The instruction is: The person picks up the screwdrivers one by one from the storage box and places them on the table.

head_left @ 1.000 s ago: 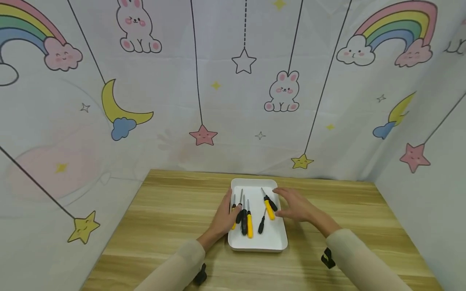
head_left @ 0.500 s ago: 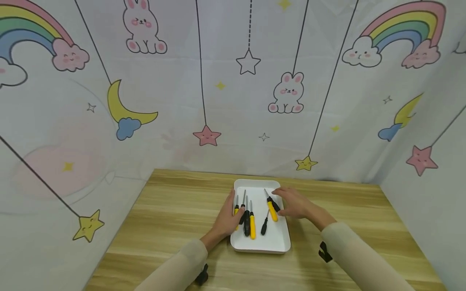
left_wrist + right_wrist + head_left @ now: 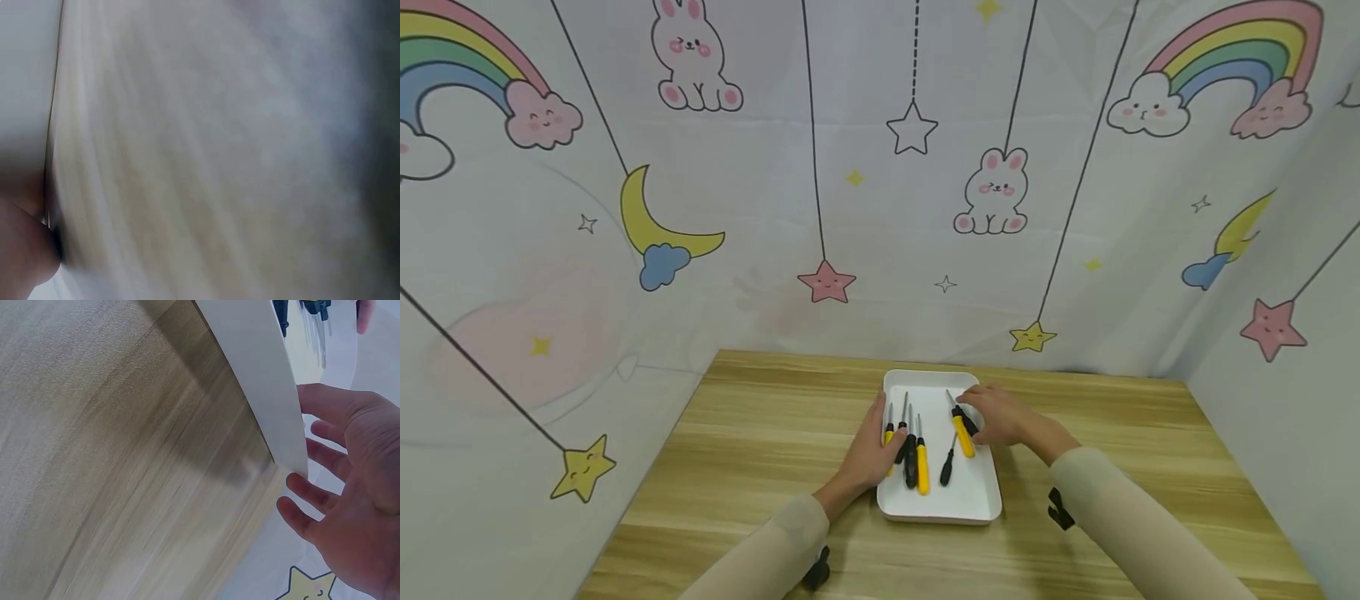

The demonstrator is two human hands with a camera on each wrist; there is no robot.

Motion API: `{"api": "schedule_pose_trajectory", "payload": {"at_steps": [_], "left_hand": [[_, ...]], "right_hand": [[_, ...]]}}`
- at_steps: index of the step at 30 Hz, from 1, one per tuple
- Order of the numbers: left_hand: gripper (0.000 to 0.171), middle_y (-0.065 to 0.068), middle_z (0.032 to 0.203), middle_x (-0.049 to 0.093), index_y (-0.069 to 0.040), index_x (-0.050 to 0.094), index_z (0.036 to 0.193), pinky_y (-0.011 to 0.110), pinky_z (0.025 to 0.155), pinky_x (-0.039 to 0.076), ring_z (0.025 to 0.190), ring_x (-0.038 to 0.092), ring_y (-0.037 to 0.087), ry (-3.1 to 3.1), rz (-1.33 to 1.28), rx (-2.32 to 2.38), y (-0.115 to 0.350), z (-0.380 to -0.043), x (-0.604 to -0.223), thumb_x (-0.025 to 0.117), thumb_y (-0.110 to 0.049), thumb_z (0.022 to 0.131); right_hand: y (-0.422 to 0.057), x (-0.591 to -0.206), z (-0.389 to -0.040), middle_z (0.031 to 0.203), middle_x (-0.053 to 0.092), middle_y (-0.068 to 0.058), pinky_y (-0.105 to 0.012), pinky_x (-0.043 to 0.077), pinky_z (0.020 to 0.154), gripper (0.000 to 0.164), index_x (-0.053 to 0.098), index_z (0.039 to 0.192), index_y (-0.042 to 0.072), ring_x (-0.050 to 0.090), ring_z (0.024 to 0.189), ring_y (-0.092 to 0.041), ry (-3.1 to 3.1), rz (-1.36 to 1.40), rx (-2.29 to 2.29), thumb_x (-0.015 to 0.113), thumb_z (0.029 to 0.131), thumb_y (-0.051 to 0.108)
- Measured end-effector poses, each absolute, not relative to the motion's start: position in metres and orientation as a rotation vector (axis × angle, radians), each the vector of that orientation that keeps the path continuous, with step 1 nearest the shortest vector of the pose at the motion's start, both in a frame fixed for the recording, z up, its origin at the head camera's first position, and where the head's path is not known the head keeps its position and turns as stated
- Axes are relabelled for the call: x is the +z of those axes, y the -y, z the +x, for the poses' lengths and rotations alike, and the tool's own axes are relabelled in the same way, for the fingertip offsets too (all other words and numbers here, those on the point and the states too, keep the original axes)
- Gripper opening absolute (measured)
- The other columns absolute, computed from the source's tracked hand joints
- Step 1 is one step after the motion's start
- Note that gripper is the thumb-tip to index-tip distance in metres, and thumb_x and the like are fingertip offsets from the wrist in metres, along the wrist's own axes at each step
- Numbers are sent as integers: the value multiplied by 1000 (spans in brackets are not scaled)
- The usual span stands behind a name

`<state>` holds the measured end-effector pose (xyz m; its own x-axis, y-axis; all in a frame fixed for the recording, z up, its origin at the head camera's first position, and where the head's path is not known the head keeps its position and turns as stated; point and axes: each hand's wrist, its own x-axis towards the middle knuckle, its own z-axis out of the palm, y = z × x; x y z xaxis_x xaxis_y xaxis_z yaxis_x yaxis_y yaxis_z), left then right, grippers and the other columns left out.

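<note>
A shallow white tray (image 3: 973, 500) lies on the wooden table, holding several screwdrivers with black or yellow handles. At its left wall my left hand (image 3: 868, 450) grips the side, thumb over the rim and partly covering the screwdrivers grouped there. My right hand (image 3: 1000, 414) is at the right rim with relaxed, bent fingers reaching over it. Close to those fingertips lie a yellow-handled screwdriver (image 3: 964, 437) and a black-handled screwdriver (image 3: 970, 423). Below them rests a small black screwdriver (image 3: 947, 469). In the right wrist view, the right fingers (image 3: 307, 492) spread along the tray wall.
Behind the wooden table (image 3: 760, 417) hangs a white curtain (image 3: 880, 208) printed with rainbows, rabbits and stars. Dark wrist-worn pieces show beneath both sleeves. Mostly blurred table fills the left wrist view.
My right hand has shifted slightly left over the tray's rim, closer to the screwdrivers. The left hand keeps its hold on the tray. The head view has shifted a little.
</note>
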<state>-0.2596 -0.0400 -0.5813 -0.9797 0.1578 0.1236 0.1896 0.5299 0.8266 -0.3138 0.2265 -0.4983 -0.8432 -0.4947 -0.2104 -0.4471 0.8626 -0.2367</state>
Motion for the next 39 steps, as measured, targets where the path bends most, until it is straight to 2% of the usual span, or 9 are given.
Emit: {"api": "schedule_pose_trajectory", "payload": {"at_steps": [22,30,39], "left_hand": [[78,17,175,16,-2,13,169,51,129,18,160,20,34,2704,-324,-1496,40,-255,-584,56,-25,109],[78,17,175,16,-3,12,170,52,129,19,160,20,34,2713,-312,-1494,41,-256,-585,56,-26,109],[79,17,175,16,-2,12,170,52,129,19,160,20,34,2713,-327,-1469,41,-259,-585,56,-27,109]], "right_hand": [[-218,-509,-326,159,48,-13,-61,44,113,71,60,150,14,43,143,-41,-2680,-634,-192,87,84,20],[-211,-503,-329,154,51,-12,-57,47,112,73,62,147,10,49,135,-39,-2659,-681,-138,92,80,16],[-210,-501,-331,154,50,-12,-56,49,110,72,63,145,11,49,132,-36,-2657,-677,-122,93,79,14]]}}
